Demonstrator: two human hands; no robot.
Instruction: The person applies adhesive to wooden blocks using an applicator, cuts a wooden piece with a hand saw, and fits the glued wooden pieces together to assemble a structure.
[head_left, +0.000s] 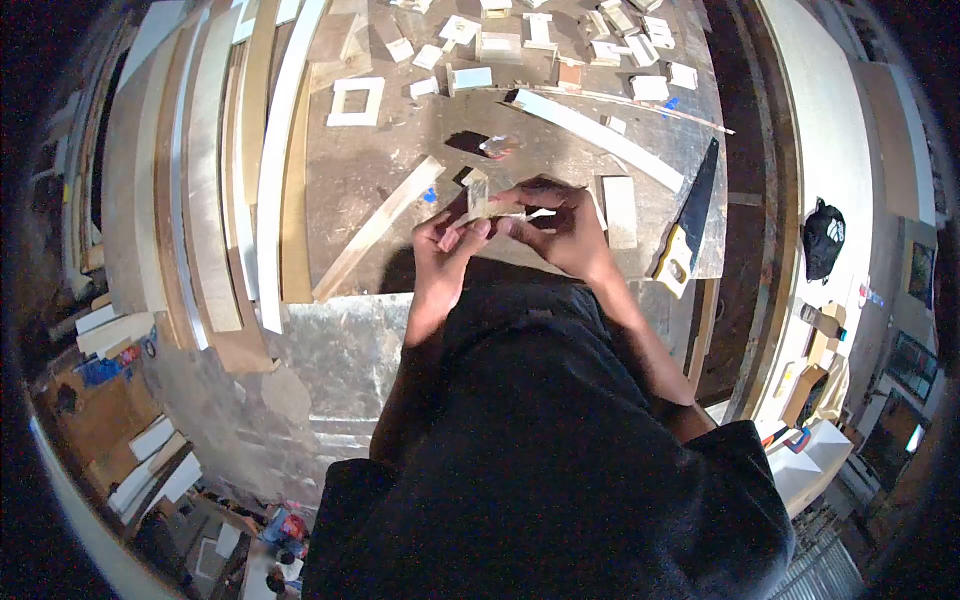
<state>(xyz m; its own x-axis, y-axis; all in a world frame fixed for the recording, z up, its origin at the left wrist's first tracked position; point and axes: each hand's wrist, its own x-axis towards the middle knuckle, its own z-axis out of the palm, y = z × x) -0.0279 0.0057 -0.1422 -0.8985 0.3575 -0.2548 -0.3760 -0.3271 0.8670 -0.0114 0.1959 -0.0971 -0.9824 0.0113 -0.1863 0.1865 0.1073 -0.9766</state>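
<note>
Above the front part of the wooden worktable [385,255], a small wooden piece [478,194] is held between both hands. My left hand [447,248] has its fingers closed on the lower left of the piece. My right hand [566,232] pinches its right side, with the thumb and fingers close to the left fingertips. A part of the piece stands upright above the fingers. The fingers hide much of its lower part.
A handsaw [690,225] lies on the table's right side. Long boards [215,180] line the left. Wooden blocks [498,46] and a square frame [355,102] lie at the back. A wood strip [380,228] is left of the hands, a white strip [600,138] beyond them.
</note>
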